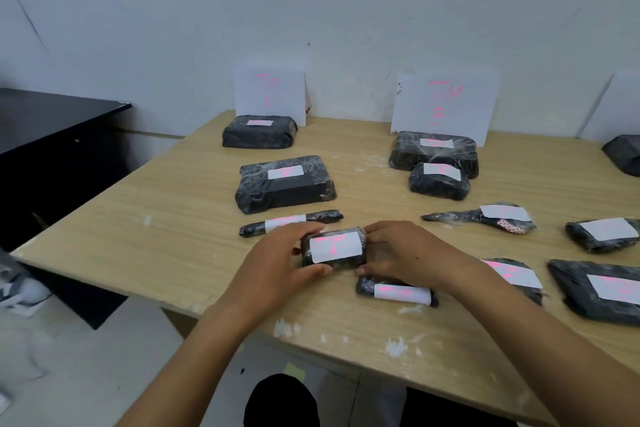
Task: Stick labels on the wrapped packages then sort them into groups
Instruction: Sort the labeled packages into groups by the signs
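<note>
Where the table (pixel 166 218) meets the wall (pixel 173 10), signs (pixel 446 104) stand behind wrapped packages (pixel 259 132).

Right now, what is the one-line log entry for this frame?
phase: sorting | left hand: holds small labelled package | right hand: holds same package | location: front of wooden table

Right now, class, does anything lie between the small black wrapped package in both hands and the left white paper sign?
Yes: beyond the small package, three black packages lie in line: a thin roll, a large flat block, a smaller block before the sign.
</note>
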